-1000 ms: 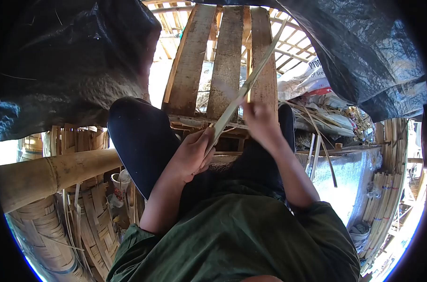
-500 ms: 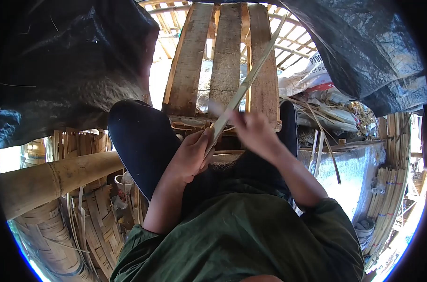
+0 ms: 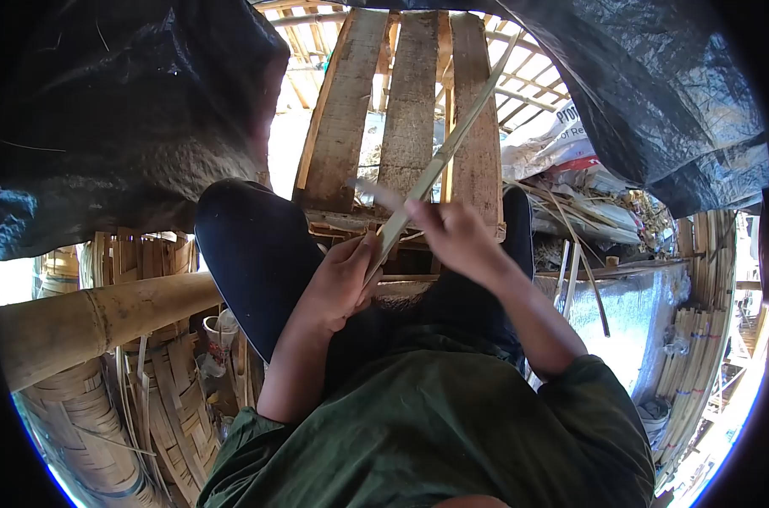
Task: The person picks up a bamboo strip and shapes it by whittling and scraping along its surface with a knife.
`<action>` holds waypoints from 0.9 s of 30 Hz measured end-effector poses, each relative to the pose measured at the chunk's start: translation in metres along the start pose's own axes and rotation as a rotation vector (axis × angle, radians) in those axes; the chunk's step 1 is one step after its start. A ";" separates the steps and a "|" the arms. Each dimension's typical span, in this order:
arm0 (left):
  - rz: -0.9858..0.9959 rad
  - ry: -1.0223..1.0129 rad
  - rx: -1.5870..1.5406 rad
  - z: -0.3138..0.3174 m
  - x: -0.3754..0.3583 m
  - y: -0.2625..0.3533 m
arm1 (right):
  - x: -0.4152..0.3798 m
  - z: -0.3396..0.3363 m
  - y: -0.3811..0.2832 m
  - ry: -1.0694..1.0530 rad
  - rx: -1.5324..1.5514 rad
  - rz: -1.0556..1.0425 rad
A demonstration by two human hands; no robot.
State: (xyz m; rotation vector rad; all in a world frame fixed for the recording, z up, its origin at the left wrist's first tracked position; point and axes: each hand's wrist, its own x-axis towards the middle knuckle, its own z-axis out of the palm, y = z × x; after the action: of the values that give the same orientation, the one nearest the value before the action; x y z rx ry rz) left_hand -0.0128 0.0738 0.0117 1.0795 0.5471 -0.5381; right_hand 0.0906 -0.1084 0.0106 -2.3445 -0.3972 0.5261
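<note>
A long pale bamboo strip (image 3: pixel 459 134) slants from my lap up to the far right, over the wooden slats. Near its lower end, my left hand (image 3: pixel 344 275) is closed around it, thumb along the top. My right hand (image 3: pixel 461 241) is closed on a knife (image 3: pixel 379 195), its blade pointing left across the strip just beyond the left hand. The knife's handle is hidden inside the fist. The right thumb lies right at the strip's edge.
Wooden slats (image 3: pixel 410 102) stand ahead between my knees. A thick bamboo pole (image 3: pixel 105 330) crosses at left, above woven bamboo baskets (image 3: pixel 80 423). Black plastic sheeting (image 3: pixel 122 127) hangs at both sides. Bundled bamboo strips (image 3: pixel 698 372) stand at right, and a white cup (image 3: pixel 219 339) sits low at left.
The knife blade is in clearer view and reaches a little farther left across the strip. My left hand keeps its hold in nearly the same place.
</note>
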 end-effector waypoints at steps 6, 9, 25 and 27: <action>0.011 -0.054 -0.040 0.005 0.000 -0.004 | -0.001 0.003 0.000 0.093 0.053 0.031; 0.071 -0.044 0.062 0.003 0.001 -0.004 | -0.006 0.010 0.008 0.130 0.002 -0.070; 0.029 -0.052 -0.029 0.001 0.000 -0.004 | 0.005 0.005 0.005 0.210 0.039 0.139; 0.003 -0.040 -0.054 0.000 0.000 -0.003 | -0.017 0.026 0.000 0.085 0.020 -0.079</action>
State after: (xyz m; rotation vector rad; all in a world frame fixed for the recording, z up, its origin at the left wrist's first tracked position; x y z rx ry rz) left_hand -0.0150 0.0730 0.0097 1.0157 0.5219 -0.5381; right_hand 0.0635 -0.1002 -0.0028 -2.3124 -0.4412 0.3894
